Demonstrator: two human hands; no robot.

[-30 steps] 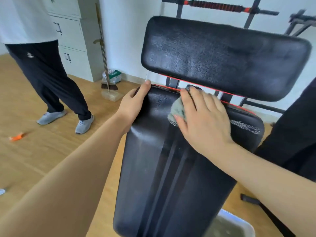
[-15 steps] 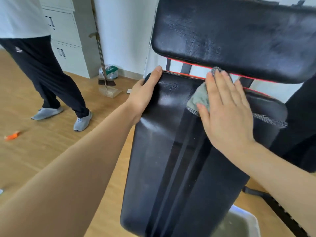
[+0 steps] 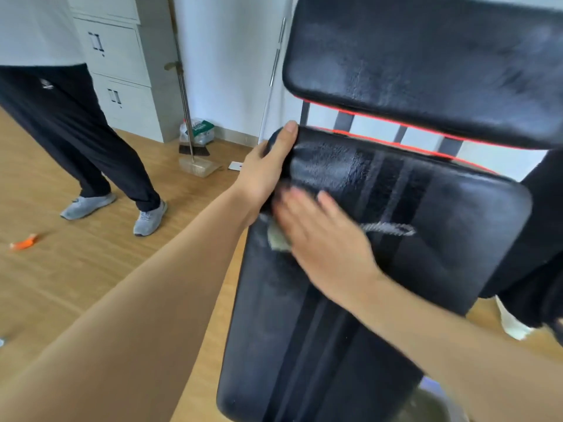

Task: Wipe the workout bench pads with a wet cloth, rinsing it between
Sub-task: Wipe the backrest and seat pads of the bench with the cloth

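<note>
A long black bench pad [image 3: 350, 315] runs from the bottom of the view up to the middle. A second black pad [image 3: 426, 65] sits above it, across a gap with red trim. My left hand [image 3: 268, 175] grips the long pad's upper left corner, thumb on top. My right hand [image 3: 323, 236] lies flat with straight fingers on a grey cloth [image 3: 277, 239], pressing it against the pad near its left edge. The cloth is mostly hidden under the hand; its knitted edge [image 3: 387, 229] trails out to the right. The hand is blurred.
A person in dark trousers and grey shoes [image 3: 149, 217] stands on the wooden floor at the left. A broom with dustpan [image 3: 198, 166] leans by grey cabinets [image 3: 122, 71]. An orange scrap [image 3: 24, 243] lies on the floor. A basin [image 3: 432, 403] shows at the bottom right.
My right hand has swept the cloth from the pad's upper middle down and to the left. The left hand stays on the corner. The view has moved closer.
</note>
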